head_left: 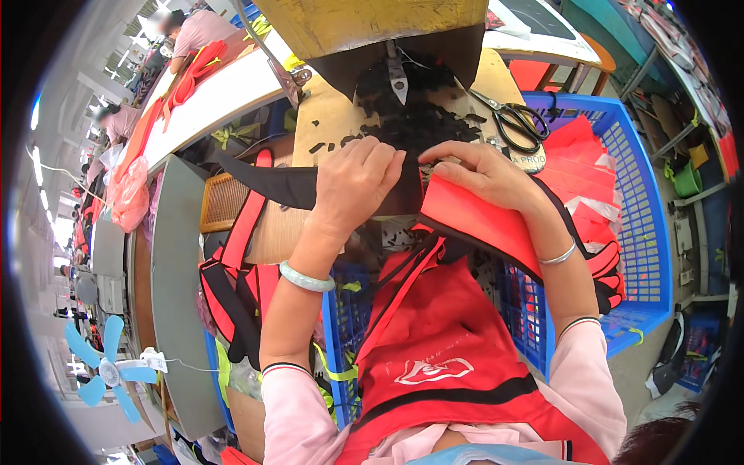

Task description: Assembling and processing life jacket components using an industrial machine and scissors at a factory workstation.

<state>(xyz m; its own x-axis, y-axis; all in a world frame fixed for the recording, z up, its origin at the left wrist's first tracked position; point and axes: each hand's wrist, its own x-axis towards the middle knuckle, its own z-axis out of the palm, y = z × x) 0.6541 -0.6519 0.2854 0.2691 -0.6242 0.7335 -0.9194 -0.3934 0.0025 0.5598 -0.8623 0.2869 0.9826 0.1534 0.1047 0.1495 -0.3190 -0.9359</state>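
Both hands press a red-and-black fabric piece flat on the bench [325, 124] just near of a punching machine. The left hand [353, 186] lies palm down with fingers spread and slightly curled over the black strip [271, 184], which runs out to the left; it pins the strip rather than pinching it. The right hand [477, 174] rests on the red panel [465, 213], fingertips bent down at its far edge and touching the cloth, again an open, pressing grip with nothing closed inside it. The rest of the piece trails down toward the person's lap. Just beyond the fingertips lies a heap of black scraps [411, 116], with the machine's metal punch [397, 77] above it. Scissors [515, 120] lie to the right of the heap, and a blue crate [643, 217] of red pieces stands further right. The risk I see is closeness: the fingertips sit near the punch, so a slip forward could put them under it. Loose scraps could also slide under the cloth and lift it, or the strip could shift out of line under the flat palm.
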